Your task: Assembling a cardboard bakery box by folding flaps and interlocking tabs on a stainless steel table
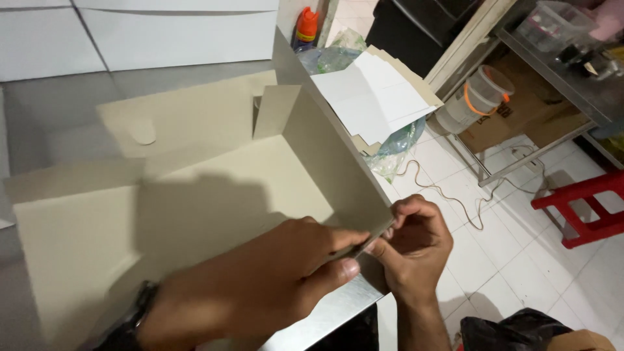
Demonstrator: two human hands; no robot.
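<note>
A large tan cardboard box (247, 169), partly folded, lies open on a grey metal table (58, 110). Its right wall stands upright; the other flaps lie flat or half raised. My left hand (260, 286) reaches across the box's near right corner and pinches the wall's lower end from inside. My right hand (416, 250) grips the same corner from outside, fingers curled on the edge. A dark watch sits on my left wrist.
A stack of flat white and tan cardboard sheets (377, 94) lies past the table's right edge. An orange-capped bottle (304, 29) stands behind. On the tiled floor are a clear bucket (478, 97), a cable, a red plastic stool (588, 205) and a metal rack.
</note>
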